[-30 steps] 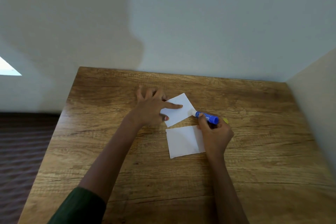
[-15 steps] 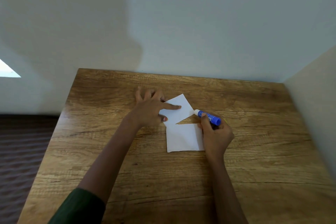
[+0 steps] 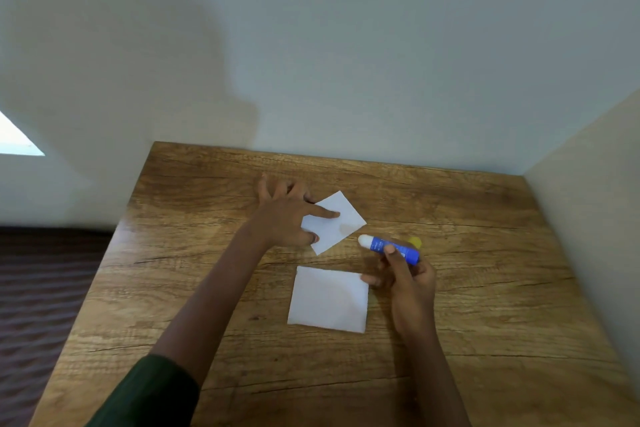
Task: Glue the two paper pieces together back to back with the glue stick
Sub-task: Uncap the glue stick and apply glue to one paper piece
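Note:
Two white paper pieces lie on the wooden table (image 3: 485,322). The far paper piece (image 3: 341,224) sits turned like a diamond, and my left hand (image 3: 287,215) presses it flat with spread, straight fingers. The near paper piece (image 3: 329,300) lies square to me, untouched. My right hand (image 3: 408,282) grips a blue glue stick (image 3: 389,248), its white tip bared and pointing left, hovering just off the far paper's right corner. A yellow cap (image 3: 415,241) shows behind the stick.
A pale wall closes the table's far edge, and a second wall (image 3: 588,218) runs along its right side. The table's left edge drops to a dark striped floor (image 3: 45,288).
The glue stick's tip has drawn back to the right, off the far paper's edge. The near paper now lies clear of the far one, lower in view. My left hand stays pressed down.

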